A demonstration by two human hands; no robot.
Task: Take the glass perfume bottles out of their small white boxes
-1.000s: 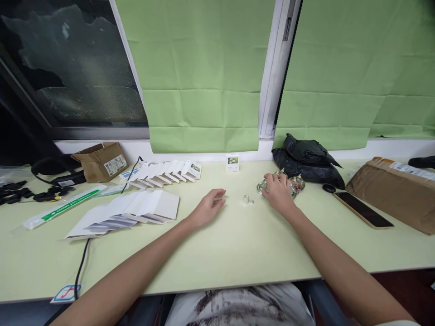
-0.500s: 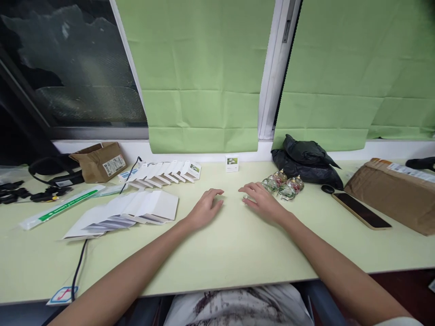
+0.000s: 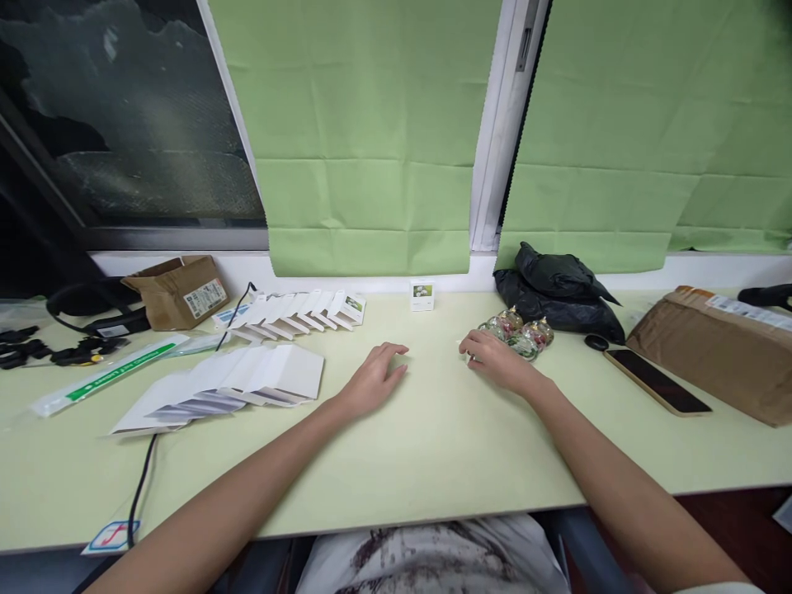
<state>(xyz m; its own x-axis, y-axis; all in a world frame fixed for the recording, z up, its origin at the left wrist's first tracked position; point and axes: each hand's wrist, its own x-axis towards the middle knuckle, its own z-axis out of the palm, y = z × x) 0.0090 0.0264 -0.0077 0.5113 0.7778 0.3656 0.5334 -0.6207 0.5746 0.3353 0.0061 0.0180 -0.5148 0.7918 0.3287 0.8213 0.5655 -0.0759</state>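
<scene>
My left hand rests on the pale tabletop, thumb and fingers apart, holding nothing. To its right, my right hand curls its fingers down at the near left side of the clear glittery bauble ornaments. A small pale, see-through bit shows by its fingertips, but I cannot make out what it is. The hand hides part of the ornament cluster. Behind and between both hands stands a small white box with a green flower picture. Left of my left hand lie a row of similar small boxes and overlapping flat white cartons.
Black plastic bags lie behind the ornaments. A phone, a round black cap and a brown parcel are on the right. On the left are an open cardboard box, a green-striped plastic sleeve and a black cable.
My right hand has moved right, closer to the ornaments, and its fingers have curled in. My left hand stays in place.
</scene>
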